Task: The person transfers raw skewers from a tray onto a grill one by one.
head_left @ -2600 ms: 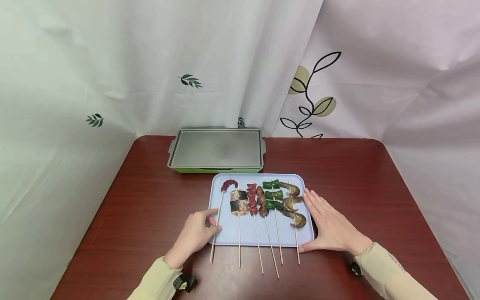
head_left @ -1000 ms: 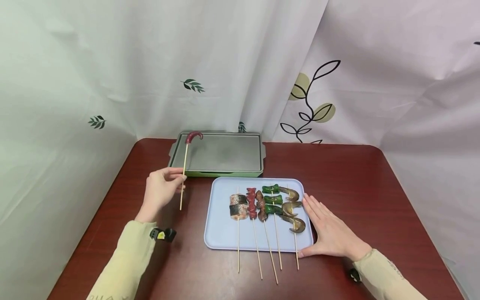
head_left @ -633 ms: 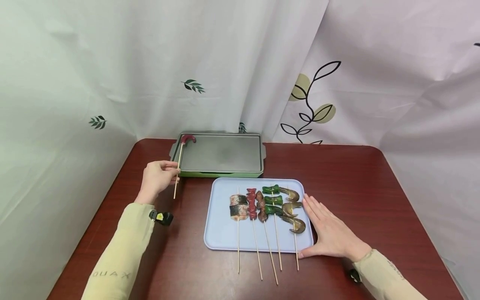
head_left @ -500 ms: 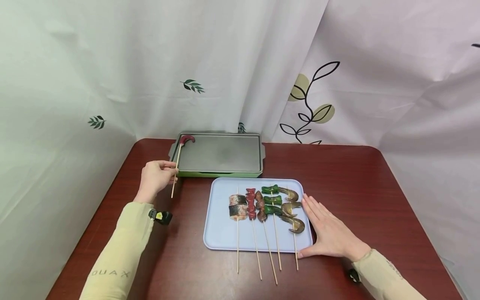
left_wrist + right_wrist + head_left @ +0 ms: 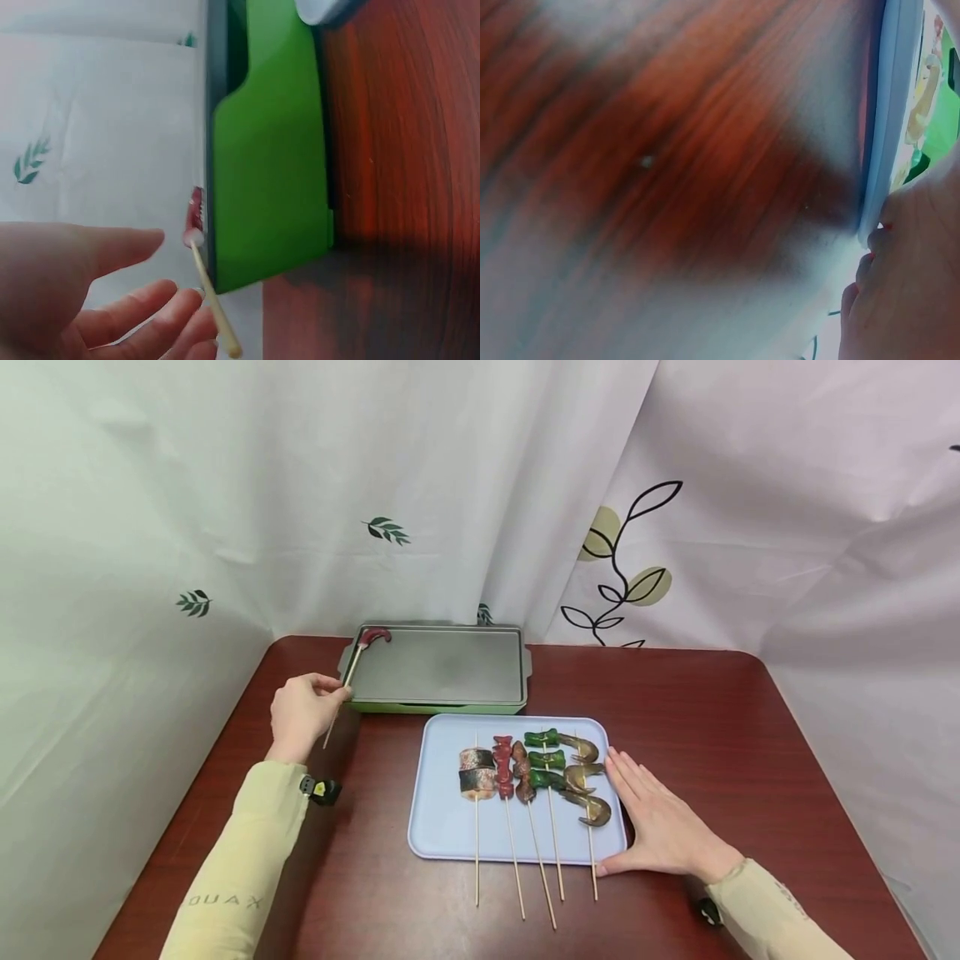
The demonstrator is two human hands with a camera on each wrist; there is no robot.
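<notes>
An octopus tentacle skewer [image 5: 375, 637] lies with its dark red end on the far left corner of the grey griddle [image 5: 442, 668], its stick jutting over the front left edge. My left hand [image 5: 302, 712] is right at the stick. In the left wrist view the thumb and fingers [image 5: 150, 319] stand apart, with the stick beside the fingertips. My right hand [image 5: 663, 827] rests along the right side of the light blue tray [image 5: 442, 827], fingers straight at its edge and thumb at the near corner.
On the tray lie a black-and-white fish-like skewer [image 5: 477, 772], a red skewer [image 5: 503, 768], a brown skewer [image 5: 522, 772], a green pepper skewer [image 5: 547, 760] and a brown curled, shrimp-like skewer [image 5: 592, 810]. Their sticks overhang the near edge. White curtains surround the red-brown table [image 5: 697, 718].
My left hand carried the tentacle skewer from the tray to the griddle's left side, then its fingers parted from the stick, which now slants more. My right hand has stayed at the tray.
</notes>
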